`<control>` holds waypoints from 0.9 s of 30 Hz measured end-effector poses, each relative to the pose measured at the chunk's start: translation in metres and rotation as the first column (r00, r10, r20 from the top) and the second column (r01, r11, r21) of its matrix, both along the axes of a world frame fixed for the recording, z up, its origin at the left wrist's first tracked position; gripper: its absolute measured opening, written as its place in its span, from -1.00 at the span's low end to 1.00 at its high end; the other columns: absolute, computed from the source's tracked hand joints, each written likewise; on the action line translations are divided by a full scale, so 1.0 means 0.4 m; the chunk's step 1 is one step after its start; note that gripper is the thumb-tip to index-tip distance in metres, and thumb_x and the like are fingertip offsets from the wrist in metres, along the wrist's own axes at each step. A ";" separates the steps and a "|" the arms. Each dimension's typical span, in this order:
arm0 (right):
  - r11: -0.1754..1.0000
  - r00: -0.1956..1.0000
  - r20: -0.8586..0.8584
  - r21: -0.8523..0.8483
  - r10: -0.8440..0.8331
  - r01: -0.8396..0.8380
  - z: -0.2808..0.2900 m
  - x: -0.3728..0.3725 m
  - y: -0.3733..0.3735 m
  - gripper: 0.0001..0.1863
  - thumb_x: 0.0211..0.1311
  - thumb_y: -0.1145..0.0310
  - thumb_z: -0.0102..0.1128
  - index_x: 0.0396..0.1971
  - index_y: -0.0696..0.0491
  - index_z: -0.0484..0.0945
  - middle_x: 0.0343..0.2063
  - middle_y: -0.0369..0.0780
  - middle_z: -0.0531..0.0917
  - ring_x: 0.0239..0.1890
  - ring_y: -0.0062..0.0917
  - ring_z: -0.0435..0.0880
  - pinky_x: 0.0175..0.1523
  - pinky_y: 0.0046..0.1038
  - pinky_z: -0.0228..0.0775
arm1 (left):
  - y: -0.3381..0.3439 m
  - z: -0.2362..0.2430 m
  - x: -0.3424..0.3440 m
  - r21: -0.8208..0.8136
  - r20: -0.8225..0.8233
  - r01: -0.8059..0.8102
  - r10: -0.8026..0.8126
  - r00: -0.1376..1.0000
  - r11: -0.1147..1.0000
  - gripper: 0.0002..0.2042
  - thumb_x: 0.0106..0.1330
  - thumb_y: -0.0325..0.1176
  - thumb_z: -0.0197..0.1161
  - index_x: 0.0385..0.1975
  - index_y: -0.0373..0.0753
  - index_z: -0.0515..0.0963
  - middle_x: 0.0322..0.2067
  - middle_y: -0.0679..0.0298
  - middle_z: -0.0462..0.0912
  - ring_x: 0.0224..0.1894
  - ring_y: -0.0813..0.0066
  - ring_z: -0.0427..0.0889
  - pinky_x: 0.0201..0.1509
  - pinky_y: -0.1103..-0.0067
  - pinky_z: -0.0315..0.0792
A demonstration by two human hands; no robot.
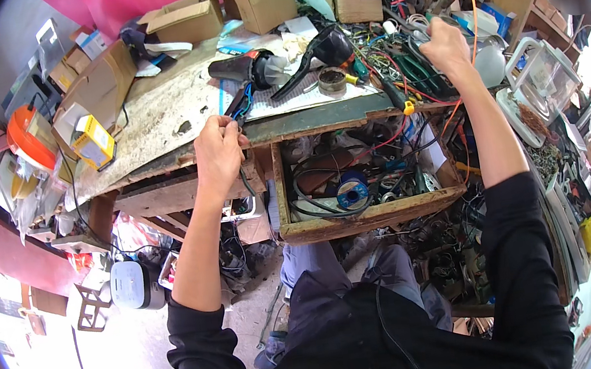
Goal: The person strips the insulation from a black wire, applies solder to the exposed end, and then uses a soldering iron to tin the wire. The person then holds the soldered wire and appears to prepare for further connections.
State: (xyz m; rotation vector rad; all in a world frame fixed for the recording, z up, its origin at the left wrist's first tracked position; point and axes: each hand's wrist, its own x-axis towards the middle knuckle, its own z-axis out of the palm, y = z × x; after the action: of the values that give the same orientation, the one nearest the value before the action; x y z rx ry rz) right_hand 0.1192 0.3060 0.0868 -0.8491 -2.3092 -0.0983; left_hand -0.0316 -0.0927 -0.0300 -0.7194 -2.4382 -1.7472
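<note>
My left hand [219, 153] is closed at the bench's front edge, its fingertips pinching a dark cable whose blue wires [244, 104] lead up to an opened black appliance that looks like a hair dryer [234, 68]. Beside that lies a curved black housing piece [328, 47] with a handle. A small round tin [332, 81] stands just below it. My right hand [446, 50] reaches to the back right, fingers curled among the tools and cables; whatever they grip is hidden. Pliers with dark green handles [415, 75] lie close to its left.
An open wooden drawer [374, 216] juts toward my lap, holding cables and a blue spool [351, 193]. An orange cord [473, 27] runs past my right wrist. Cardboard boxes [188, 21] line the bench's back; a yellow box [93, 141] stands left. Clutter crowds the right side.
</note>
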 end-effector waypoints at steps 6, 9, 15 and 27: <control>0.828 0.891 -0.178 -0.331 0.417 -0.454 -0.064 0.048 -0.070 -0.60 0.14 0.07 0.42 -0.46 0.18 0.68 -0.59 -0.08 0.65 -0.49 -0.26 0.61 -0.33 -0.29 0.37 | 0.008 0.003 -0.037 0.001 0.053 0.044 -0.044 0.998 0.999 -0.78 0.52 -0.36 0.06 -0.16 -0.42 0.54 -0.58 0.32 0.56 -0.68 0.70 0.35 -0.62 0.66 0.23; 0.762 0.825 -0.073 -0.343 0.561 -0.549 -0.080 0.053 -0.255 -0.52 0.14 0.01 0.43 -0.55 0.18 0.58 -0.65 -0.21 0.56 -0.56 -0.48 0.48 -0.39 -0.38 0.27 | -0.009 0.003 -0.053 -0.024 0.064 0.044 -0.042 0.997 0.999 -0.78 0.51 -0.34 0.08 -0.24 -0.39 0.57 -0.60 0.36 0.54 -0.65 0.71 0.36 -0.57 0.65 0.24; 0.817 0.800 0.183 -0.036 0.571 -0.575 -0.141 0.001 -0.397 -0.53 0.09 -0.05 0.35 -0.55 0.09 0.46 -0.50 -0.09 0.64 -0.29 -0.12 0.69 -0.23 -0.12 0.48 | -0.014 0.016 -0.066 -0.133 -0.030 0.050 -0.054 0.998 0.990 -0.73 0.49 -0.32 0.12 -0.42 -0.36 0.57 -0.64 0.35 0.51 -0.61 0.64 0.42 -0.50 0.60 0.34; 0.781 0.811 0.236 0.227 0.536 -0.582 -0.190 -0.079 -0.457 -0.69 -0.03 0.22 0.44 -0.40 0.09 0.57 -0.40 -0.15 0.66 -0.27 -0.27 0.72 -0.24 -0.25 0.59 | -0.021 0.027 -0.053 -0.162 -0.077 0.025 -0.038 0.996 0.986 -0.72 0.48 -0.30 0.13 -0.44 -0.36 0.55 -0.66 0.36 0.50 -0.61 0.64 0.40 -0.49 0.57 0.33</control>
State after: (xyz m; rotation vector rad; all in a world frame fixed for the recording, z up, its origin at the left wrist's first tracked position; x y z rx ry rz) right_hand 0.0875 0.1234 0.0110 0.0229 -2.5165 -0.2417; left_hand -0.0527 -0.1013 -0.0193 -0.8301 -2.5481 -1.5126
